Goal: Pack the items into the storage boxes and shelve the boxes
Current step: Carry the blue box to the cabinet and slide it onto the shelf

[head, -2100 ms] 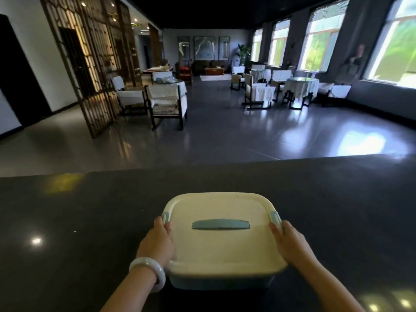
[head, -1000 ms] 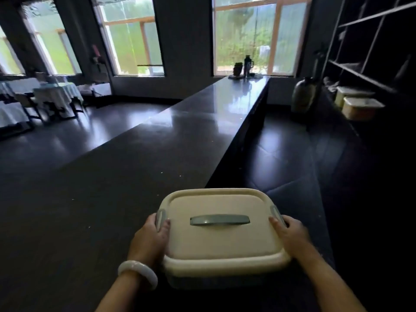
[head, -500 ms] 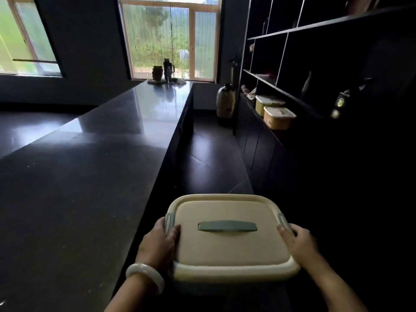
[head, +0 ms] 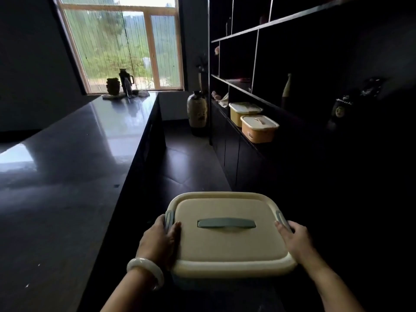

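A cream storage box (head: 227,242) with a grey-blue lid handle and side clasps is carried in the air over the dark aisle floor. My left hand (head: 158,242) grips its left edge by the clasp, thumb on the lid. My right hand (head: 293,240) grips the right edge the same way. The lid is closed, so the contents are hidden. Two similar cream-lidded boxes (head: 258,128) stand on the dark shelf (head: 245,140) ahead on the right.
A long dark counter (head: 67,167) runs along the left. The dark shelving unit (head: 256,30) lines the right, holding bottles and small items. A large ceramic vase (head: 197,111) stands on the floor at the aisle's far end, below a window.
I have turned right from the counter with the box lifted off it. The view now faces down the aisle, and the shelf with the two boxes is closer.
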`<state>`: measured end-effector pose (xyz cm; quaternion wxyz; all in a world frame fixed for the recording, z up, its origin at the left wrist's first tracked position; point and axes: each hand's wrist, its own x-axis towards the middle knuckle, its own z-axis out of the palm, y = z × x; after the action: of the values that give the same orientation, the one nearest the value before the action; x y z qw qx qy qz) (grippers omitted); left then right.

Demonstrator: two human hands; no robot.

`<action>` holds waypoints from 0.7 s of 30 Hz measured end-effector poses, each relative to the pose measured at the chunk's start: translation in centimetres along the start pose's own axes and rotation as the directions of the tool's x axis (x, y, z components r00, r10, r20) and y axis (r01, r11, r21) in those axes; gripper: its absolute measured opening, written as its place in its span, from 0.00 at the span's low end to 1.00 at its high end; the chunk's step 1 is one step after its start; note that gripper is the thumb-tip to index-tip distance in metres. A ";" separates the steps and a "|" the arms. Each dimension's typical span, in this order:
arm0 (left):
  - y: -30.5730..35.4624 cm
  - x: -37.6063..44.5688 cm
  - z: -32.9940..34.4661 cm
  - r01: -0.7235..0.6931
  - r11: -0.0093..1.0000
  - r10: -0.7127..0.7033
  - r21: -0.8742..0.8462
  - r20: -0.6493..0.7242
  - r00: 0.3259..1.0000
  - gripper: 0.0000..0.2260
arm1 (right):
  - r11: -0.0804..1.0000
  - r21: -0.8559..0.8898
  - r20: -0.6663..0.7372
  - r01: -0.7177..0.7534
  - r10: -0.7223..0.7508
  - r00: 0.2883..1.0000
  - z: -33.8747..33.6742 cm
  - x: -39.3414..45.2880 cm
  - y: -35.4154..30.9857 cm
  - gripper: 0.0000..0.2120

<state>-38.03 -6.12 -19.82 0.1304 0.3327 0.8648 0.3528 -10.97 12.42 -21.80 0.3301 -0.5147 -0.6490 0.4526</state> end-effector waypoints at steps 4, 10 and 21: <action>1.8 8.8 1.4 0.019 1.000 -0.019 0.002 -0.003 1.000 0.15 | 1.000 0.001 0.039 0.002 -0.002 0.999 2.8 9.3 -2.1 0.10; 3.5 20.7 3.9 0.007 1.000 -0.007 -0.010 -0.007 1.000 0.13 | 0.999 -0.031 0.016 -0.019 0.020 1.000 6.1 20.2 -4.1 0.12; 8.2 46.3 12.7 -0.204 0.979 0.202 -0.019 0.247 0.948 0.08 | 0.973 0.035 -0.322 -0.227 0.226 0.919 10.9 35.5 -4.7 0.15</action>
<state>-62.72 35.81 -22.76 0.1991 0.4616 0.8043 0.3170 -31.45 43.77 -22.81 0.3771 -0.6540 -0.5226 0.3961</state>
